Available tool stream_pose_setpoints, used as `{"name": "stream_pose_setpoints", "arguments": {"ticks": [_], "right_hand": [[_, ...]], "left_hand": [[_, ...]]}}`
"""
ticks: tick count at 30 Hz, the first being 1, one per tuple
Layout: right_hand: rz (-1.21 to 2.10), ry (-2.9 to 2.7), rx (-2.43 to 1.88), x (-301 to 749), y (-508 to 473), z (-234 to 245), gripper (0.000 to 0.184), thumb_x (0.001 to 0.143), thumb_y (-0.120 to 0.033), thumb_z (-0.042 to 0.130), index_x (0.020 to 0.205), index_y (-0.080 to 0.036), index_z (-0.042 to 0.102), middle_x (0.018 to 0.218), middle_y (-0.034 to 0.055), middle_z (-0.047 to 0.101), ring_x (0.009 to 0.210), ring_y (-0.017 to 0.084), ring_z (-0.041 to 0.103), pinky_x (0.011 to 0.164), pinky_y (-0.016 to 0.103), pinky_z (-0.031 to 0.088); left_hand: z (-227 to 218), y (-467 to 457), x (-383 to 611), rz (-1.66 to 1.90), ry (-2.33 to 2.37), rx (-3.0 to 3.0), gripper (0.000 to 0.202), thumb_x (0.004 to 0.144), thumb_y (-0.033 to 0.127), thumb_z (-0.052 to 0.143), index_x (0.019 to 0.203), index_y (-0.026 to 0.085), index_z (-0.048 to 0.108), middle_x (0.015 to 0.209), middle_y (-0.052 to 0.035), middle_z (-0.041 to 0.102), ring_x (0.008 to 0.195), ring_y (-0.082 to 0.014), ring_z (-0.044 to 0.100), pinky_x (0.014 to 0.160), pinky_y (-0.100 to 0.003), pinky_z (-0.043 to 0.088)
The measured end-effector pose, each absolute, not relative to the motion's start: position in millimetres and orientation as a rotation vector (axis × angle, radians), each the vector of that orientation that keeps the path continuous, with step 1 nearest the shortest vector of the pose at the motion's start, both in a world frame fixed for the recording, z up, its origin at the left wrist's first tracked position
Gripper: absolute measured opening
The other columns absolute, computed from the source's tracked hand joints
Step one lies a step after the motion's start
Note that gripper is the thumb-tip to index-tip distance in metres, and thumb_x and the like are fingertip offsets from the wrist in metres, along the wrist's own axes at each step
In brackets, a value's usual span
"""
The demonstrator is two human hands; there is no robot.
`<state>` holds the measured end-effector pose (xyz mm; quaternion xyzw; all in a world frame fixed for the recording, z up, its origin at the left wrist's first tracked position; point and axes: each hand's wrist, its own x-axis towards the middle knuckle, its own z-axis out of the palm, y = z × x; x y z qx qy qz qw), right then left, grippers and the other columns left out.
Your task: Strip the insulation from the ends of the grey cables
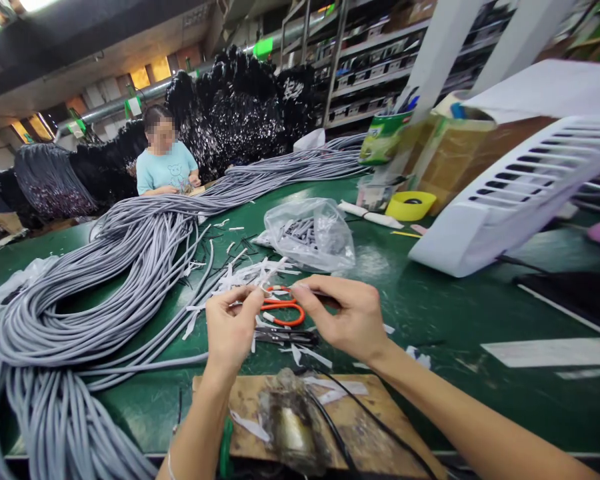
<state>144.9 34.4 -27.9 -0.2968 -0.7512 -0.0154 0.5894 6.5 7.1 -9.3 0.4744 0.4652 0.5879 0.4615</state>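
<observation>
My left hand is closed in a pinch; a grey cable runs from the left into it. Thin pale strands show at its fingertips. Close beside it, my right hand pinches thumb against finger, and whatever is between them is too small to make out. Under the fingertips lie scissors with orange handles, their blades hidden by my left hand. Just nearer to me is a black hand tool, partly covered. White scraps are scattered around and beyond my hands.
A large bundle of grey cables fills the left. A clear bag of small grey parts lies ahead. Yellow tape and a white slotted casing stand right. A wooden board is nearest me. A person sits opposite.
</observation>
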Motion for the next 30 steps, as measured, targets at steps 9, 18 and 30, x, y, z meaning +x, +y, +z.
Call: {"name": "stream_pose_setpoints", "arguments": {"ticks": [9, 18, 30], "right_hand": [[-0.127, -1.769, -0.65, 146, 33, -27, 0.016, 0.079, -0.015, 0.054, 0.064, -0.016, 0.058, 0.053, 0.001, 0.061, 0.047, 0.01, 0.052, 0.047, 0.022, 0.041], [0.277, -1.784, -0.615, 144, 27, -24, 0.022, 0.08, -0.014, 0.051, 0.059, -0.014, 0.055, 0.049, -0.0015, 0.052, 0.042, 0.007, 0.042, 0.04, 0.018, 0.033], [0.372, -1.696, -0.814, 135, 25, -34, 0.027, 0.083, -0.022, 0.048, 0.059, -0.014, 0.056, 0.048, -0.0014, 0.051, 0.043, 0.007, 0.041, 0.043, 0.019, 0.033]], "left_hand": [[-14, 5, 12, 1.536, 1.277, 1.482, 0.016, 0.07, 0.027, 0.06, 0.07, 0.013, 0.068, 0.062, -0.0024, 0.061, 0.055, -0.011, 0.052, 0.046, -0.02, 0.037], [-14, 7, 12, 1.474, 1.294, 1.476, 0.02, 0.068, 0.029, 0.061, 0.071, 0.011, 0.07, 0.054, -0.0004, 0.055, 0.049, -0.0091, 0.045, 0.044, -0.02, 0.033], [-15, 13, 8, 1.467, 1.119, 1.093, 0.045, 0.066, 0.052, 0.062, 0.051, 0.01, 0.054, 0.041, 0.0066, 0.033, 0.033, -0.0003, 0.019, 0.035, -0.017, 0.01]]}}
